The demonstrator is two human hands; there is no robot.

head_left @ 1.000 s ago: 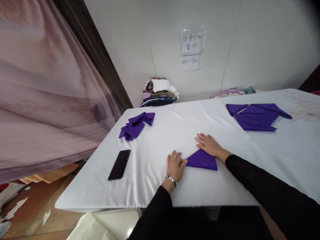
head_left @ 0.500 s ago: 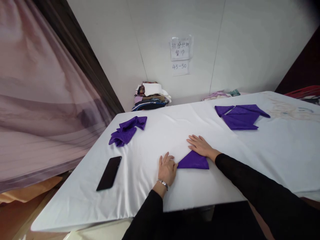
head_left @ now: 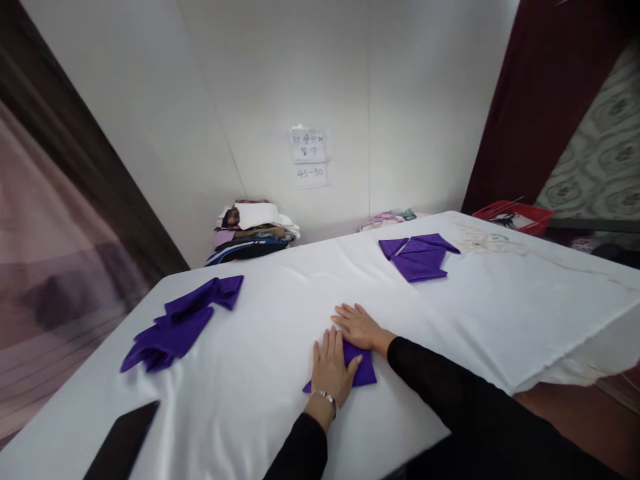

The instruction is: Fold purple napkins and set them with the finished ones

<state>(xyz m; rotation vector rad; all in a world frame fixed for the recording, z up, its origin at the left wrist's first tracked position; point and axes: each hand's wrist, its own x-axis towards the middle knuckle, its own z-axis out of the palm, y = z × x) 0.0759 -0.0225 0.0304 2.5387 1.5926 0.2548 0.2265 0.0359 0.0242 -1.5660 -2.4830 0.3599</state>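
Both hands press down on a purple cloth napkin (head_left: 364, 371), folded into a small triangle on the white-covered table (head_left: 240, 400). My left hand (head_left: 333, 370) lies flat across its left and middle part, fingers stretched out, a silver bracelet on the wrist. Over the top corner rests my right hand (head_left: 357, 325), palm down with the fingers extended. The hands cover much of the cloth, so only its left tip and right side show.
Crumpled purple cloths (head_left: 185, 323) lie on the left, above a black phone (head_left: 123, 443). Another folded purple cloth (head_left: 419, 257) sits farther back on the right. Behind the table are a stack of clothes (head_left: 253, 230), a red basket (head_left: 533, 217) and paper signs (head_left: 310, 155) on the wall.
My left hand has moved from the napkin's left tip onto its middle and now lies flat. The right hand stays at the top corner. The view has turned to the right and up.
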